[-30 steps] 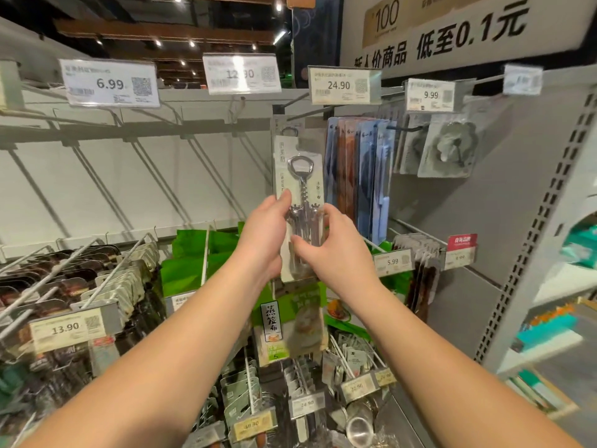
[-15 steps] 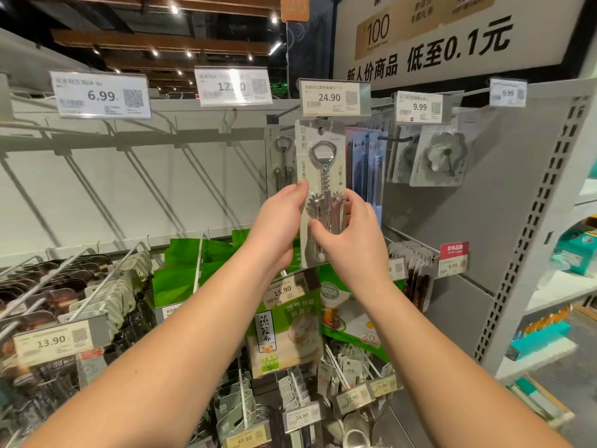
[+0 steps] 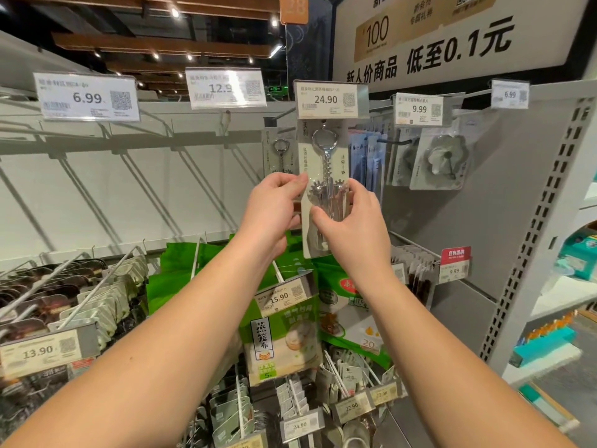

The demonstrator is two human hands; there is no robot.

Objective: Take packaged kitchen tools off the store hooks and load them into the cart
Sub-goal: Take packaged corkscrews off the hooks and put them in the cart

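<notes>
Both hands raised to the top hook row. Left hand [image 3: 274,206] pinching the left edge of the corkscrew package [image 3: 324,185], fingertips at the card's margin. Right hand [image 3: 350,221] curled round the lower right of the same package, thumb across the clear blister, fingers over the right edge. Package upright, its top tucked just under the 24.90 price tag [image 3: 329,100]; whether still threaded on the hook cannot be told. Second corkscrew package [image 3: 279,153] hanging just behind and to the left. Blue carded packs [image 3: 368,160] beside it on the right, green bags [image 3: 349,305] below. Cart out of view.
</notes>
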